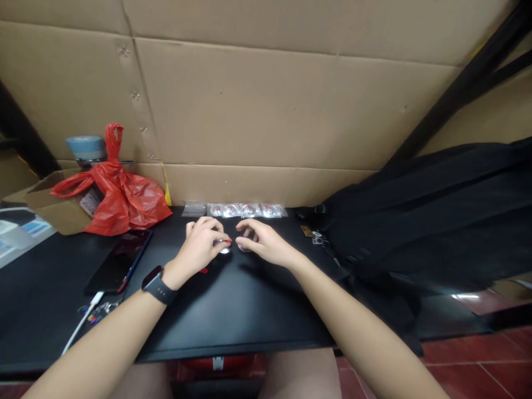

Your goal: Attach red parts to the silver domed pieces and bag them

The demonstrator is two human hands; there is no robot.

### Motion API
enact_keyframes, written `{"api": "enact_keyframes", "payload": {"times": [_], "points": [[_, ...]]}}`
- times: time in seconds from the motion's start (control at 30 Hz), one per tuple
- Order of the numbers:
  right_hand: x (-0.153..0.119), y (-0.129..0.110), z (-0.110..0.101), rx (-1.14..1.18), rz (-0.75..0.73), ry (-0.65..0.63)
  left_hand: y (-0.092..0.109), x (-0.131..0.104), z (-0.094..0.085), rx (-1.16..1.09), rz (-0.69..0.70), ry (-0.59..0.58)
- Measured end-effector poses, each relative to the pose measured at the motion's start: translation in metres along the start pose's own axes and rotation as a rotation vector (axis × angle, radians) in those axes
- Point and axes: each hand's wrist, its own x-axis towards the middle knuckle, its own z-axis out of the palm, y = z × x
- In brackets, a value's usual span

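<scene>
My left hand [203, 244], with a dark watch [159, 284] on its wrist, is closed on a small shiny round piece [225, 249] with a bit of red at its edge. My right hand [264, 241] is curled just to the right, its fingertips at a second small silvery round piece [243, 247]; whether it grips that piece is hard to tell. A small red item [203, 271] lies below my left palm. Behind both hands, clear bags of several silver round pieces with red marks [250, 210] lie in a row.
Left on the black table [233, 316] are a phone [120, 261] with a white cable [81, 324], keys [102, 311], a red plastic bag [124, 197] and a cardboard box [62, 213]. A black bag or cloth [428, 216] fills the right. Cardboard [266, 111] walls the back.
</scene>
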Motion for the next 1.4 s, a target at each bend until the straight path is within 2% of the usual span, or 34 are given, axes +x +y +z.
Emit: {"api": "enact_keyframes", "payload": {"times": [0.13,0.23,0.3,0.37,0.47,0.57,0.67,0.83,1.03,1.1,1.17,1.2,1.27,1.33,1.4], "points": [[0.002,0.02,-0.005,-0.352,0.033,-0.096,-0.014,0.001,-0.001,-0.036,-0.025,-0.053],[0.005,0.025,-0.005,-0.413,0.104,-0.142,-0.016,0.002,-0.002,-0.07,-0.067,-0.079],[0.005,0.023,-0.004,-0.384,0.114,-0.119,-0.014,0.003,-0.004,-0.091,-0.116,-0.09],[0.006,0.02,-0.001,-0.262,0.073,-0.065,-0.011,0.004,-0.004,-0.13,-0.178,-0.073],[0.006,0.013,0.007,0.116,0.01,0.013,-0.006,0.005,-0.004,-0.259,-0.242,-0.046],[0.007,0.007,0.018,0.461,0.06,0.057,-0.002,0.005,-0.002,-0.425,-0.218,-0.033],[0.008,0.001,0.025,0.663,0.14,0.064,-0.002,0.005,0.0,-0.501,-0.194,-0.007],[0.005,-0.004,0.024,0.81,0.218,0.04,0.001,0.003,-0.001,-0.483,-0.197,-0.029],[0.006,0.005,0.021,0.764,0.196,-0.021,0.005,0.003,-0.002,-0.344,-0.178,-0.079],[0.006,0.007,0.02,0.729,0.18,-0.004,-0.007,0.003,-0.001,-0.221,-0.147,-0.069],[0.007,0.008,0.019,0.688,0.175,0.03,-0.027,0.003,0.0,-0.035,-0.156,-0.042],[0.007,0.009,0.018,0.668,0.175,0.044,-0.039,0.003,0.002,0.063,-0.19,-0.03],[0.007,0.011,0.016,0.629,0.178,0.064,-0.064,0.002,0.004,0.198,-0.274,-0.081],[0.008,0.014,0.015,0.6,0.183,0.072,-0.082,0.002,0.006,0.22,-0.325,-0.138],[0.008,0.017,0.013,0.581,0.183,0.074,-0.091,0.003,0.005,0.225,-0.335,-0.137]]}}
